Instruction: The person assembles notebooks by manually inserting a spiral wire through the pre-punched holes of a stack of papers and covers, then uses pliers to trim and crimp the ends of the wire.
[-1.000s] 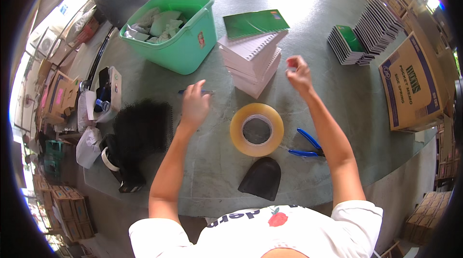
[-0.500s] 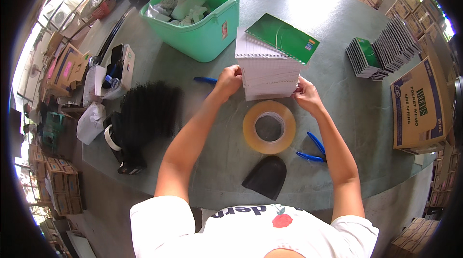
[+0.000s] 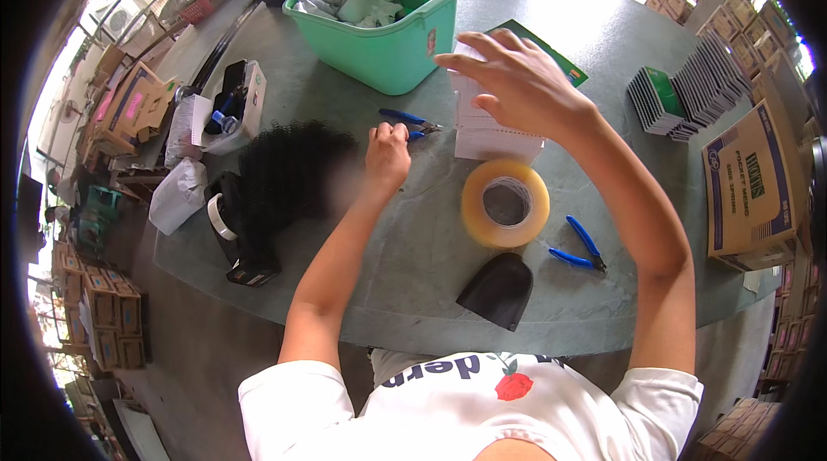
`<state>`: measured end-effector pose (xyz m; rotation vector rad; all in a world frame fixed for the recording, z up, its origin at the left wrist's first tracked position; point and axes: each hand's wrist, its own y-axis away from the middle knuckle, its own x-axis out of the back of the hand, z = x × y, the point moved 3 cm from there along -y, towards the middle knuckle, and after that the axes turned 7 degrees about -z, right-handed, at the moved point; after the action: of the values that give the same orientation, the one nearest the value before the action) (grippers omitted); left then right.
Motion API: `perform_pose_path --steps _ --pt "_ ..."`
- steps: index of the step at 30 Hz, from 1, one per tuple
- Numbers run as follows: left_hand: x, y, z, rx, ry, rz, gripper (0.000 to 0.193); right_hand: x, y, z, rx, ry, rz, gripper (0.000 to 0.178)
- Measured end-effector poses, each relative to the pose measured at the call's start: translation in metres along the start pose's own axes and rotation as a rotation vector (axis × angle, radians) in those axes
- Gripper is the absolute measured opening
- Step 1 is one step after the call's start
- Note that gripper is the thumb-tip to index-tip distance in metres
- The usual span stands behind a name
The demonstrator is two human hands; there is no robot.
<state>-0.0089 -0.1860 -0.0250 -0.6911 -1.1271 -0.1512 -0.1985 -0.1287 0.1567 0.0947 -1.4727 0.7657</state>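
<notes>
Head view: the right hand [image 3: 527, 86] is held spread over the stack [image 3: 494, 142], probably heavy and slippery, best gripped by both sides; the left hand [image 3: 388, 155] is curled against pliers [image 3: 403, 116], its grip unclear.

Downward head-worn fisheye view

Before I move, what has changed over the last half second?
The left grip moved off the notebook stack, leftward to blue-handled pliers; whether it holds them is unclear. The right grip left the stack's lower right side and rose over it, open. The tape roll and black pad stayed put.
</notes>
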Motion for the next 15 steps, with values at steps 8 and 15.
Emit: perform_pose_path --steps 8,15 --pt "0.024 0.052 0.213 -0.732 0.390 -0.440 0.014 -0.003 -0.037 0.031 -0.033 -0.194 -0.544 0.046" --pt "-0.043 0.070 0.316 -0.856 0.070 -0.830 0.028 -0.006 -0.043 0.036 -0.027 -0.320 -0.540 0.042"
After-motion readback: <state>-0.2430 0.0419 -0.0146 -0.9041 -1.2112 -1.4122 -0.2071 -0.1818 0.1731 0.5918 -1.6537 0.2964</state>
